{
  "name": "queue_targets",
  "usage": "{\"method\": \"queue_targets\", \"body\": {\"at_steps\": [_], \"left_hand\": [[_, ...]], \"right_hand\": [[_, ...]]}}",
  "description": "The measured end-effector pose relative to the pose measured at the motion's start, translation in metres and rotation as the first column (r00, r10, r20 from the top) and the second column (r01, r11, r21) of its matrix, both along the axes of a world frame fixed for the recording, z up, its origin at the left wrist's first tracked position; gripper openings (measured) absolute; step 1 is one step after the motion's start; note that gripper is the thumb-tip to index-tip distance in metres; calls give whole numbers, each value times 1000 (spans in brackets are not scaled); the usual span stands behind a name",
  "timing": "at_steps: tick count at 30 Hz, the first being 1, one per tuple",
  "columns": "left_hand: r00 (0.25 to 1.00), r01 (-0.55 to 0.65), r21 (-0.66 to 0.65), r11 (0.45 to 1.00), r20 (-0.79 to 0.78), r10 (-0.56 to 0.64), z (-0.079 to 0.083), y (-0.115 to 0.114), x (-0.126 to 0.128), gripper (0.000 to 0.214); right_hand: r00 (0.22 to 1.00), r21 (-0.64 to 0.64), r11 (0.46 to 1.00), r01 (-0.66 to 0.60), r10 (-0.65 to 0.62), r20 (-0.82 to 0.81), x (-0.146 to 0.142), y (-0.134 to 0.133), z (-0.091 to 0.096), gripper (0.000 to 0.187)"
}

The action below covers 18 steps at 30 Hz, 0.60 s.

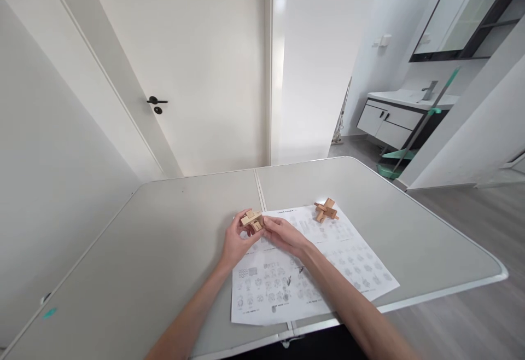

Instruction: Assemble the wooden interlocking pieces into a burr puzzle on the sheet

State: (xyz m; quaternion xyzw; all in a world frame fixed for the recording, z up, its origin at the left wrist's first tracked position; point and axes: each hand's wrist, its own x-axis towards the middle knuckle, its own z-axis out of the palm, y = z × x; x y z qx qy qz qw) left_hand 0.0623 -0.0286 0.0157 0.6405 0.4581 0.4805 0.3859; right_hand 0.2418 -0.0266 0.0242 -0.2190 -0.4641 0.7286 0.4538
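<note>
Between both hands, above the far left edge of a printed instruction sheet (283, 308), is a light wooden interlocking puzzle (251, 218) made of notched blocks. My left hand (235, 242) grips it from the left, fingers curled behind it. From the right, my right hand (284, 233) pinches the puzzle with thumb and fingers; some fingertips are hidden. A second, browner wooden burr puzzle (326, 211) with crossed pieces rests on the far right part of the sheet, apart from my hands.
The grey folding table (176, 239) has a seam down its middle and a pale metal rim. Beyond it stand a white door (205, 48) and wall. At right, a green broom and dustpan (389, 171) lean near a sink cabinet (388, 122).
</note>
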Motion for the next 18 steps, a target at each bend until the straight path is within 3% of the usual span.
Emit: {"method": "queue_targets", "body": {"at_steps": [8,18], "left_hand": [[982,53,98,994,-185,-35,6,-3,-1,57],[948,154,215,964,-307,-83,10,-2,-4,56]], "right_hand": [[986,-42,992,120,-114,123,11,7,-9,50],[979,14,1000,15,-18,205,18,7,-10,49]]}}
